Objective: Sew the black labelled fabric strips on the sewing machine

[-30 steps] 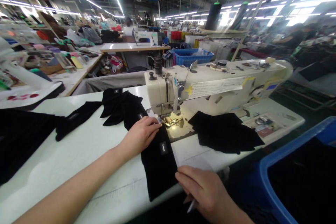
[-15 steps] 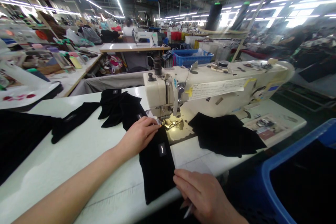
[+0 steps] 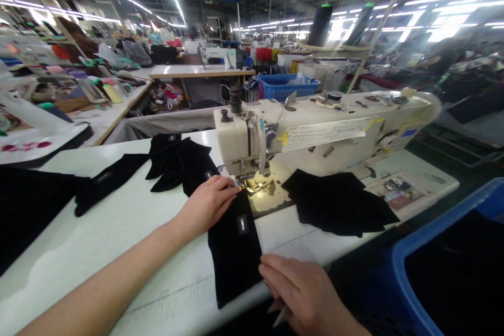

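A cream sewing machine (image 3: 323,131) stands on the white table (image 3: 129,231). A black fabric strip (image 3: 236,244) with a small label runs from the lit presser foot (image 3: 258,185) toward the table's front edge. My left hand (image 3: 210,203) lies on the strip's upper left edge, fingers curled and pressing it flat beside the foot. My right hand (image 3: 305,294) rests fingers down at the strip's lower right edge, with a thin white tool (image 3: 280,317) poking out beneath it.
Sewn black pieces (image 3: 177,163) trail left behind the machine, and a black pile (image 3: 338,202) lies right of the needle. A large black cloth (image 3: 27,205) covers the table's left end. A blue bin (image 3: 452,262) stands at the lower right. Other worktables fill the background.
The black strip has crept a little toward the presser foot, and both hands have followed it slightly. The sewn pieces behind the machine have shifted left.
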Available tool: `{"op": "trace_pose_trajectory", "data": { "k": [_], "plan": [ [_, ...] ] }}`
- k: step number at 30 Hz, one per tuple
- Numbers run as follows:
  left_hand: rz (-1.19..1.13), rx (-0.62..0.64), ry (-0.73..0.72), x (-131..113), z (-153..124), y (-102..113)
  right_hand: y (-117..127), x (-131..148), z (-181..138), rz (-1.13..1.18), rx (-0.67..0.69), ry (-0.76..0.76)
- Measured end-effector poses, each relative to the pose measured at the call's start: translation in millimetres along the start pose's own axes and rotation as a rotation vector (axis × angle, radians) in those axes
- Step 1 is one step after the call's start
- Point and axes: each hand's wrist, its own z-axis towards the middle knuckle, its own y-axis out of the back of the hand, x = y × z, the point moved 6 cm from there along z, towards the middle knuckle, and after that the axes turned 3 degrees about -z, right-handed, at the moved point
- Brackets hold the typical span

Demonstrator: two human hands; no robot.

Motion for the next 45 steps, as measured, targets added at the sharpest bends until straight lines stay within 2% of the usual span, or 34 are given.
{"op": "trace_pose_trajectory", "data": {
  "k": [9, 16, 19, 21, 23, 27, 31, 39, 45],
  "plan": [
    [0.023, 0.034, -0.008, 3.1, 0.4, 0.4, -3.1, 0.7, 0.7, -0.002, 0.066, -0.036],
    [0.081, 0.077, 0.01, 6.7, 1.5, -2.6, -3.4, 3.0, -7.1, 0.008, 0.003, 0.005],
    [0.128, 0.073, 0.021, 0.8, -1.0, -1.2, -2.2, 4.0, -8.6, -0.007, -0.015, 0.019],
    [0.132, 0.046, -0.012, -14.3, -6.0, 4.3, -1.8, 4.4, -8.3, -0.014, 0.0, 0.024],
    [0.053, 0.043, -0.088, -39.2, -14.3, 10.9, -1.5, 4.6, -6.9, -0.016, 0.025, 0.023],
    [-0.159, 0.141, -0.212, -93.1, -37.3, 21.2, 0.9, 4.5, -2.4, -0.018, 0.052, 0.001],
    [-0.055, 0.211, -0.276, -117.6, -55.2, 22.9, 1.2, 2.8, 1.3, -0.002, 0.085, -0.029],
    [-0.024, 0.23, -0.271, -109.6, -57.1, 16.6, -5.6, -3.3, 7.2, 0.008, 0.174, -0.106],
    [-0.06, 0.176, -0.241, -100.3, -53.5, 14.8, -8.0, -8.6, 15.7, 0.027, 0.232, -0.154]
  ]
}}
